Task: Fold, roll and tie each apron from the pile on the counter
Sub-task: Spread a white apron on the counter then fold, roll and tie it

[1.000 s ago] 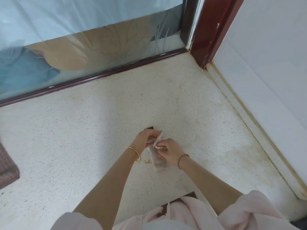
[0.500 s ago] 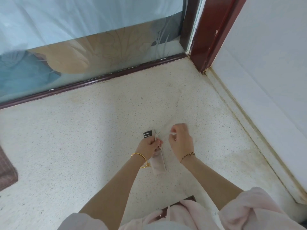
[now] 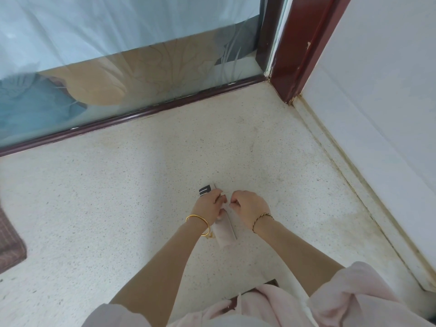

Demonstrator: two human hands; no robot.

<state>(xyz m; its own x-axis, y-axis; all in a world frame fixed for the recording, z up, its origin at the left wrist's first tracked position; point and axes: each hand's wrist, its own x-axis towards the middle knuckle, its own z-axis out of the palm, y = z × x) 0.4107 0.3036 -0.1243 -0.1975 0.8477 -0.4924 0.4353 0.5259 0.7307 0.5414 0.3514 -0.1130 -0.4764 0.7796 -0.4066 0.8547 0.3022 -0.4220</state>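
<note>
**A:** From the head camera, how much room is there?

**B:** The speckled bench (image 3: 118,208) lies bare to the left and far side. A glass pane (image 3: 118,67) closes the far edge, a white wall (image 3: 377,114) the right edge.

**A:** And the apron?

**B:** The rolled apron (image 3: 225,232) is a slim pale tube lying mid-bench, nearer the near edge. The left hand (image 3: 208,206) grips its far end. The right hand (image 3: 250,208), just beside, pinches the tie (image 3: 224,198).

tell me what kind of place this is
Likely indoors by a window, perhaps a home or small shop: speckled stone counter, etched glass pane in a dark red wooden frame, plain white wall at the corner.
</note>
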